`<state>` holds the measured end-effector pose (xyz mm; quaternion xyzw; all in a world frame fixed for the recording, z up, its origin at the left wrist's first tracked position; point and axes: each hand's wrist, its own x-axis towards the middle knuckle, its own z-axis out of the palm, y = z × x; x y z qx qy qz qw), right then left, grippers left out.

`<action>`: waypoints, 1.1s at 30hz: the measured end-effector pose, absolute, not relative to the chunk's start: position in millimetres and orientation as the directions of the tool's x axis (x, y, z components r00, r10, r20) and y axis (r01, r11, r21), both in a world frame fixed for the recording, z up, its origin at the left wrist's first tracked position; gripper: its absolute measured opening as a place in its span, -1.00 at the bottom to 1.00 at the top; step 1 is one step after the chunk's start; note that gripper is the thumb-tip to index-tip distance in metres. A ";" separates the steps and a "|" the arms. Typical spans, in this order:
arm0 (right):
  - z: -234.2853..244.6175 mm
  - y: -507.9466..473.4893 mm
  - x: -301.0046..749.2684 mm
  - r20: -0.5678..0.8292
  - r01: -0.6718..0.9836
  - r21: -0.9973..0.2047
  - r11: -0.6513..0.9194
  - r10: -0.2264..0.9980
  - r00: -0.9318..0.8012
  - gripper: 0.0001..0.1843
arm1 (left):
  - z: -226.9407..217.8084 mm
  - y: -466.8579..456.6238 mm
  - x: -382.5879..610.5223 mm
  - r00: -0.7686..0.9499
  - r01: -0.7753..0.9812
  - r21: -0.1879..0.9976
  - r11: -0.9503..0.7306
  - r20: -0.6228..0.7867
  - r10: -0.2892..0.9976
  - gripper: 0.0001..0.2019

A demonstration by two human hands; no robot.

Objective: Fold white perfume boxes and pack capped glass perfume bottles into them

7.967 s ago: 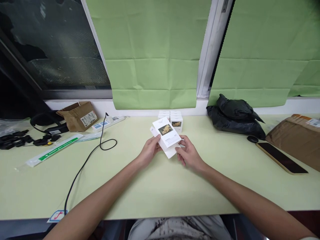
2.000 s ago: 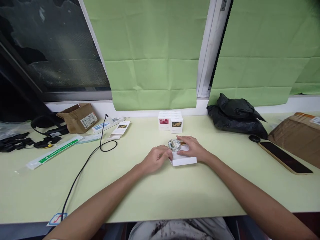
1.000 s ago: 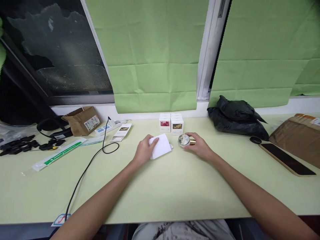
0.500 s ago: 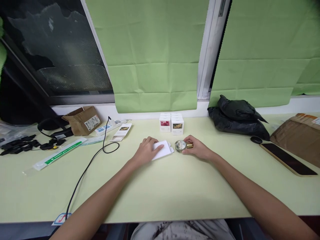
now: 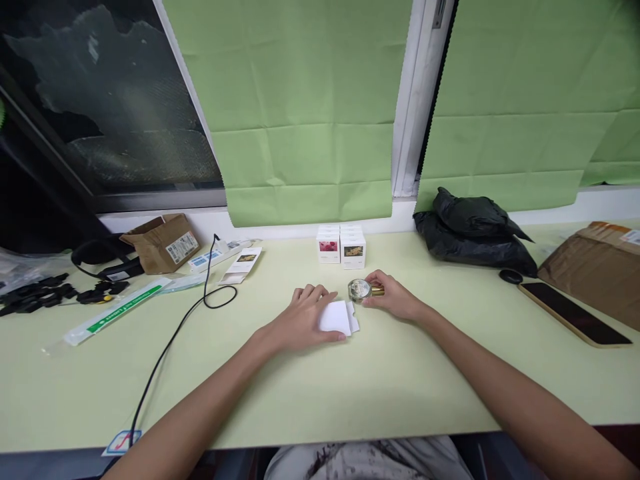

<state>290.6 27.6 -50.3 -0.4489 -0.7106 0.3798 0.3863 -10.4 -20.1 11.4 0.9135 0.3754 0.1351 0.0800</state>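
My left hand grips a small white carton, thumb along its near side and fingers along the far side. The carton lies on the table with a flap sticking out at its right end. My right hand holds a rounded clear glass bottle by its gold neck or cap. Tilted on its side, the bottle points its base toward the left, just beyond the carton's flap. Behind both hands stand several small white boxes with a pink picture or a yellow picture on the front.
A flattened white carton, black cable and open brown box lie to the left, with a green-striped plastic sleeve. On the right are a black plastic bag, phone and brown parcel.
My left hand has shifted right and nearer to me and turned the white carton, its thumb now along the near side. My right hand with the bottle has barely moved.
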 end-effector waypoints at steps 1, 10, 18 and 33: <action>-50.2 27.4 290.5 0.208 0.350 -0.884 0.309 0.932 -0.296 -0.45 | 12.4 -21.7 -10.3 0.681 0.663 0.254 -0.704 0.188 0.708 -0.20; -51.2 27.5 289.8 0.207 0.342 -0.888 0.307 0.931 -0.299 -0.46 | 15.4 -24.4 -9.7 0.735 0.607 0.220 -0.764 0.210 0.645 -0.45; -51.9 28.6 291.9 0.187 0.349 -0.894 0.282 0.941 -0.281 -0.47 | 31.9 10.6 -33.5 0.318 0.631 0.667 -0.397 0.244 0.916 -0.48; -50.6 26.6 289.6 0.217 0.364 -0.875 0.320 0.930 -0.296 -0.52 | 10.7 67.0 -141.0 -0.186 0.670 0.741 0.037 0.119 0.975 -0.47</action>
